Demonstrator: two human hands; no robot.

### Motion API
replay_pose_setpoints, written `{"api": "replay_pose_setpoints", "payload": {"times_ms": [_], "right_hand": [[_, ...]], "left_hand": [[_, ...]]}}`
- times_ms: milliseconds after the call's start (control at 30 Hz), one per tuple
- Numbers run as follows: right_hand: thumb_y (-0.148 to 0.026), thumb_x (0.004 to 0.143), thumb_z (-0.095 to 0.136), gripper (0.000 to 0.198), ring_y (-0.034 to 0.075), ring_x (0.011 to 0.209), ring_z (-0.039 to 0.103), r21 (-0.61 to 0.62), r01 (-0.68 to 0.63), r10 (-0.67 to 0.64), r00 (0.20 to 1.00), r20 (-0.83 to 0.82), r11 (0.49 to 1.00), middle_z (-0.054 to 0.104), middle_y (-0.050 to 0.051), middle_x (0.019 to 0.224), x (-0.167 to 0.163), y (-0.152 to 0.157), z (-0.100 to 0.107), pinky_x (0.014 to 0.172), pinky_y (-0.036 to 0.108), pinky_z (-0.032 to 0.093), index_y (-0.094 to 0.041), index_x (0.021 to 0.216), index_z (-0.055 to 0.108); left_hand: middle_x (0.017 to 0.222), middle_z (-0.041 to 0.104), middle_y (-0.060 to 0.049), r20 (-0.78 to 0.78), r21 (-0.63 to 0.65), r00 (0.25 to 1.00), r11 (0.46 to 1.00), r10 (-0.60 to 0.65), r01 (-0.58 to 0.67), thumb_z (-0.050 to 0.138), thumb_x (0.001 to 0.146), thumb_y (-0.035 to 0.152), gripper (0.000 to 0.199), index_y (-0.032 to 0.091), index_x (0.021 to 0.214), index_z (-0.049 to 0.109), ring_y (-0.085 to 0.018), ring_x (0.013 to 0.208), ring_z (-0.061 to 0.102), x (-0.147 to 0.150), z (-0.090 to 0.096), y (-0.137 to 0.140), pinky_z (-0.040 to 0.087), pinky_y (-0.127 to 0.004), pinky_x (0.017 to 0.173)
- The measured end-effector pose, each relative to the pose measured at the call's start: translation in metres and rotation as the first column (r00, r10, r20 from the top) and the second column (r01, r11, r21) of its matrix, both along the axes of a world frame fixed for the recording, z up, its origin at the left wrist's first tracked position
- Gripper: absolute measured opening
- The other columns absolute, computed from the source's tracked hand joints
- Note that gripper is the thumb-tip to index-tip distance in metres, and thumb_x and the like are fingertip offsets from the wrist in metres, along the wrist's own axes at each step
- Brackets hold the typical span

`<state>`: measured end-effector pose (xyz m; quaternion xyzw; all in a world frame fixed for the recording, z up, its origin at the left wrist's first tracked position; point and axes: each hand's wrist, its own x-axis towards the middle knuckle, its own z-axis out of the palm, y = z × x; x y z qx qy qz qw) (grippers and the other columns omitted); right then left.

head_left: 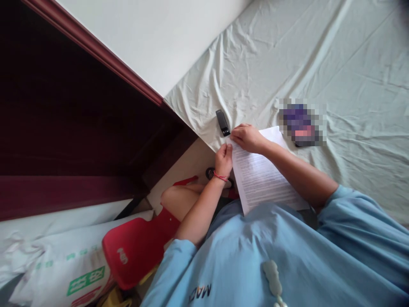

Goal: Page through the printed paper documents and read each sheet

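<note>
Printed sheets of paper [265, 175] lie over the edge of the cloth-covered surface and reach back to my shirt. My left hand [224, 158], with a red string round its wrist, pinches the paper's far left corner between thumb and fingers. Close by, my right hand [247, 137] is closed on the same top edge, its fingertips near that corner. Just beyond my fingers rests a black stapler [223, 123], touched by neither hand. How many sheets there are I cannot tell.
A wrinkled pale cloth [319, 64] covers the surface ahead. On it, right of the paper, lies a blurred-out, phone-like object [300, 125]. Dark red wooden furniture [79, 106] stands at left. Below it are a red chair [137, 247] and a white printed sack [64, 264].
</note>
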<state>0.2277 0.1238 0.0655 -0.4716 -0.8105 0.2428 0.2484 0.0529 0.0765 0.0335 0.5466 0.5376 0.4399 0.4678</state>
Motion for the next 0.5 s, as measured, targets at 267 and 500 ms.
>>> {"api": "replay_pose_setpoints", "payload": {"times_ms": [267,500], "right_hand": [[-0.033,0.109,0.046,0.037,0.032,0.116,0.066,-0.140,0.111,-0.082,0.978,0.193,0.984,0.080,0.013,0.104,0.008,0.008,-0.008,0.099,0.043,0.046,-0.019,0.101,0.079],[-0.028,0.107,0.042,0.041,0.037,0.129,0.062,-0.172,0.101,-0.034,0.934,0.355,0.980,0.080,0.017,0.108,0.001,0.036,-0.003,0.109,0.052,0.041,-0.017,0.109,0.082]], "left_hand": [[0.055,0.042,0.007,0.128,-0.459,0.975,0.882,0.183,-0.105,0.070,0.096,0.021,0.031,0.019,0.067,0.057,-0.007,0.047,0.032,0.000,0.015,0.018,0.020,-0.024,0.046],[0.051,0.044,0.007,-0.066,-0.594,0.977,0.779,0.201,-0.200,0.071,0.081,0.005,0.022,0.016,0.067,0.058,-0.003,0.040,0.030,0.001,0.042,0.047,0.011,-0.019,0.043]]}}
